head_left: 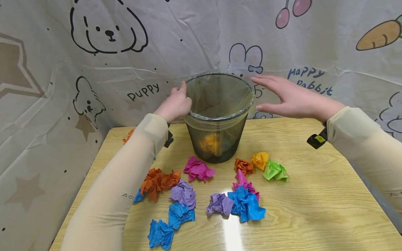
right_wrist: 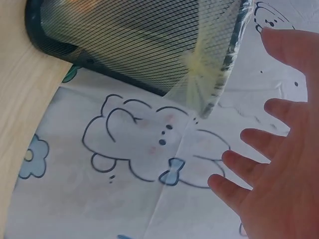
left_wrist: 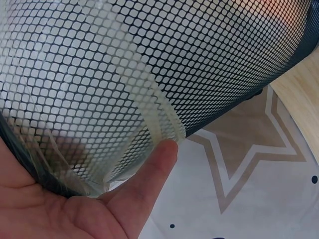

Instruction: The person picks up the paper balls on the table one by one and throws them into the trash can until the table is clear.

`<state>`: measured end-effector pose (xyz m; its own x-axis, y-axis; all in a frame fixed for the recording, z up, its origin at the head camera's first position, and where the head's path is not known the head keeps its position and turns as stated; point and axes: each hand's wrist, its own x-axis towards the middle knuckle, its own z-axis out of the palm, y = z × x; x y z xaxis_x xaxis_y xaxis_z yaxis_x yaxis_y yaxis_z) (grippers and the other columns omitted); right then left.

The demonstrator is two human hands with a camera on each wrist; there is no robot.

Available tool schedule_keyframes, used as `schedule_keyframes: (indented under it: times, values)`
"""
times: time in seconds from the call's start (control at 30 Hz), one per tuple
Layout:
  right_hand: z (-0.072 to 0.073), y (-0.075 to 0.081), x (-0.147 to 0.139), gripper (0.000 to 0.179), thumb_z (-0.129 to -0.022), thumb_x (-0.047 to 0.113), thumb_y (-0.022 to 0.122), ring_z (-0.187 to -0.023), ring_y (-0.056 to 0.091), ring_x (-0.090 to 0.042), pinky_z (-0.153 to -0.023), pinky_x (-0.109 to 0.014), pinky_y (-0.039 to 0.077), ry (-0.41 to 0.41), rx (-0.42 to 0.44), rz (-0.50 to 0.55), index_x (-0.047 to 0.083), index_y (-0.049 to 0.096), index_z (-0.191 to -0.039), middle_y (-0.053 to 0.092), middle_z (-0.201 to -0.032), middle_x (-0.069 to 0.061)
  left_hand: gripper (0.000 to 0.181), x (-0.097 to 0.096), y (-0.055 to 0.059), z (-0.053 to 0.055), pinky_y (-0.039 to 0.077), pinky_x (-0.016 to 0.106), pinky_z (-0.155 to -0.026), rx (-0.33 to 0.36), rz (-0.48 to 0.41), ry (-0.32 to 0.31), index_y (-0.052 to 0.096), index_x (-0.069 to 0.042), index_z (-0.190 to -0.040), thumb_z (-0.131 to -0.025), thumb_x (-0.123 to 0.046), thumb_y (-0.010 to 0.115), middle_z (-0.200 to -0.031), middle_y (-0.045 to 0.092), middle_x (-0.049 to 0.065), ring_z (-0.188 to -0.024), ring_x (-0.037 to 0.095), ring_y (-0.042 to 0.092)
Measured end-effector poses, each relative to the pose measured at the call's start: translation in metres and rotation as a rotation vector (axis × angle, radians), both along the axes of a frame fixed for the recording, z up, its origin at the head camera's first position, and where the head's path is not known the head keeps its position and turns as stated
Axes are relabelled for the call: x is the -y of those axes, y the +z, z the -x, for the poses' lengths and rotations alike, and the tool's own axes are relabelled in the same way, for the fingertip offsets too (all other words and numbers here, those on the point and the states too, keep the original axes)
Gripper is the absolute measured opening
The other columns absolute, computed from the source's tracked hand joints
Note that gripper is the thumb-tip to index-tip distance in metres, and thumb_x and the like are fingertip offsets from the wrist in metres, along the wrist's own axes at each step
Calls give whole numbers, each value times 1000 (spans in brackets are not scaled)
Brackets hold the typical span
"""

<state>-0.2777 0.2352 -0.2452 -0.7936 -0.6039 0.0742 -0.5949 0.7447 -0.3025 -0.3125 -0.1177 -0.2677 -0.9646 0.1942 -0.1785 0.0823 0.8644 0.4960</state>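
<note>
A black mesh wastebasket (head_left: 216, 136) with a clear plastic liner (head_left: 220, 96) folded over its rim stands near the back of the table. Orange crumpled paper (head_left: 209, 143) shows through its lower mesh. My left hand (head_left: 177, 103) grips the rim on the left side; in the left wrist view the thumb (left_wrist: 157, 167) lies along the outside, against the folded liner edge. Off the right side of the rim, my right hand (head_left: 289, 96) is held up with fingers apart and nothing in it. A gathered knot of liner (right_wrist: 196, 64) shows on the basket's side in the right wrist view.
Crumpled papers lie in front of the basket: pink (head_left: 198, 169), purple (head_left: 183, 193), blue (head_left: 246, 204), yellow (head_left: 260, 160), green (head_left: 275, 170) and orange (head_left: 154, 183), several touching each other. A printed curtain (head_left: 194, 35) hangs behind the wooden table (head_left: 314, 209).
</note>
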Motion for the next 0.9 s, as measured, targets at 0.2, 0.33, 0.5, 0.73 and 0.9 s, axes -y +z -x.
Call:
schedule_keyframes:
  times: [0.2,0.33,0.5,0.73,0.9]
  values:
    - [-14,-17,-21,83,-99,50,64,-152,21,-39,-114,-68,24,-31,-7,0,26,21,-166,20,-169,-10,69,0,0,-1,23,48,-121,8,-5,1,-18,-15,-161,-106,-24,22,-168,-5,23,-153,38,17]
    - [-24,-33,-28,82,-98,51,65,-150,25,-40,-115,-66,26,-42,10,-24,19,27,-164,26,-166,-13,69,0,0,-1,22,48,-121,1,-4,-4,-19,-15,-161,-105,-23,22,-168,-5,23,-153,38,16]
    - [-37,-56,-31,78,-97,52,66,-145,35,-39,-113,-62,32,-63,34,-62,13,39,-159,37,-160,-15,70,1,-1,0,17,47,-123,-15,3,-5,-18,-14,-161,-105,-23,22,-168,-3,24,-153,38,16]
    - [-48,-91,-36,68,-93,52,71,-127,55,-36,-102,-57,46,-80,50,-98,9,54,-143,55,-142,-14,70,0,-2,1,16,47,-123,-30,8,-3,-17,-13,-162,-105,-24,22,-168,-2,25,-153,39,16]
    - [-54,-117,-37,75,-90,65,67,-114,63,-32,-94,-54,52,-137,107,-105,5,58,-134,60,-132,-16,70,0,-1,-1,16,47,-123,-30,9,-1,-17,-13,-162,-105,-24,23,-168,-2,25,-153,39,16]
